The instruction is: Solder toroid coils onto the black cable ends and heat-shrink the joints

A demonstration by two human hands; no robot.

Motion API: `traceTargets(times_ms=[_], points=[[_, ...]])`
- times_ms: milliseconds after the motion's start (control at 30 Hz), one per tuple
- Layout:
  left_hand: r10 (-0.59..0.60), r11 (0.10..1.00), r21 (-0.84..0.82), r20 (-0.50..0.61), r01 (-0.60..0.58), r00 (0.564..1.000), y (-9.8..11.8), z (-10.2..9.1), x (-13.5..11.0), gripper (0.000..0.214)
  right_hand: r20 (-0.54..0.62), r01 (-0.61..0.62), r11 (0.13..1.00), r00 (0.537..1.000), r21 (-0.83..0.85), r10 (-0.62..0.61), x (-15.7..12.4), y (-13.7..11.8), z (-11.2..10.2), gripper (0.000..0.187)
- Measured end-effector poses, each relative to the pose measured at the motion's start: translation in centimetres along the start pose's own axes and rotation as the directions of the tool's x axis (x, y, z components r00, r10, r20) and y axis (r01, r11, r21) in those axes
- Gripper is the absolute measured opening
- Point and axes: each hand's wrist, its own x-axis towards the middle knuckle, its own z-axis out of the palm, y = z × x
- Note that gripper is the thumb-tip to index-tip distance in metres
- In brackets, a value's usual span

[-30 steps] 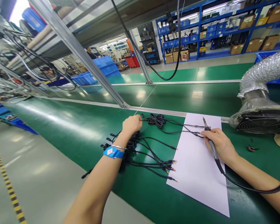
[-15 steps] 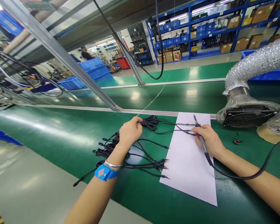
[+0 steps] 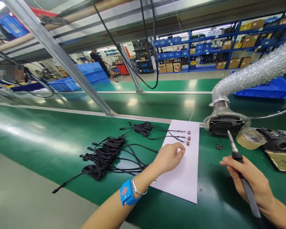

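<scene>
My left hand [image 3: 168,156], with a blue wrist strap, hovers over a white paper sheet [image 3: 184,178], its fingers curled and the thumb pinched against the fingertips; whatever is in the pinch is hidden. Just beyond it, thin black wires end at three small brownish parts [image 3: 188,138] on the paper. My right hand [image 3: 249,181] grips a soldering iron [image 3: 238,159] off the paper's right side, tip pointing up and away. A black coiled cable [image 3: 143,128] lies behind the sheet. A bigger bundle of black cables [image 3: 102,156] lies to the left.
A round fume-extractor fan [image 3: 225,124] on a silver flexible duct [image 3: 252,74] stands behind the iron. A tape roll [image 3: 250,138], a black holder [image 3: 275,140] and a yellowish pad [image 3: 281,161] sit at right. All rests on the green conveyor belt [image 3: 50,133], under slanted metal frame bars [image 3: 62,60].
My left hand left the coiled cable and came right, over the paper. My right hand pulled the soldering iron off the wire ends, toward me and to the right.
</scene>
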Motion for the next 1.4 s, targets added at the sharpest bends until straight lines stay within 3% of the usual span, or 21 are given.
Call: traceTargets(times_ms=[133, 267, 367, 467, 567, 733, 833, 967, 1167, 1400], points=[[0.097, 0.995, -0.034, 0.115, -0.093, 0.989, 4.7, 4.2, 2.5, 0.033, -0.074, -0.052, 0.998, 0.996, -0.046, 0.049, -3.2, 2.8, -2.7, 0.033], [0.076, 0.997, 0.015, 0.126, -0.079, 0.989, 8.0, 7.7, 6.0, 0.049, -0.056, -0.001, 1.000, 0.998, -0.030, 0.000, -3.4, 3.9, -3.6, 0.021], [0.045, 0.998, 0.036, 0.098, -0.049, 0.994, 9.2, 9.0, 8.2, 0.052, -0.044, 0.024, 1.000, 0.999, 0.013, -0.023, -2.8, 3.6, -3.9, 0.019], [0.042, 0.999, 0.016, 0.079, -0.044, 0.996, 9.6, 9.3, 9.2, 0.040, -0.042, 0.002, 0.999, 0.999, 0.052, 0.000, -2.7, 2.7, -3.9, 0.019], [0.053, 0.998, -0.026, 0.087, -0.051, 0.995, 9.9, 9.3, 8.1, 0.030, -0.013, -0.071, 0.995, 0.997, 0.070, 0.072, -3.5, 1.6, -3.8, 0.022], [0.113, 0.987, -0.137, 0.227, -0.083, 0.967, 10.7, 9.7, 2.3, 0.019, 0.207, -0.246, 0.965, 0.953, 0.094, 0.223, -5.9, 0.3, -4.2, 0.028], [0.098, 0.964, -0.264, 0.288, -0.019, 0.953, 11.0, 9.9, -0.2, 0.018, 0.268, -0.269, 0.958, 0.934, 0.100, 0.235, -6.5, 0.3, -4.3, 0.033], [0.053, 0.944, -0.324, 0.332, 0.061, 0.942, 10.9, 9.9, -0.7, 0.018, 0.289, -0.279, 0.955, 0.927, 0.099, 0.240, -6.5, 0.5, -4.2, 0.034], [-0.026, 0.952, -0.278, 0.347, 0.130, 0.938, 10.2, 10.0, -0.9, 0.025, 0.284, -0.315, 0.944, 0.918, 0.095, 0.278, -5.8, 0.3, -3.9, 0.033], [-0.038, 0.956, -0.266, 0.315, 0.126, 0.948, 10.5, 10.1, -1.5, 0.012, 0.310, -0.343, 0.926, 0.907, 0.156, 0.284, -4.7, -0.2, -3.3, 0.031]])
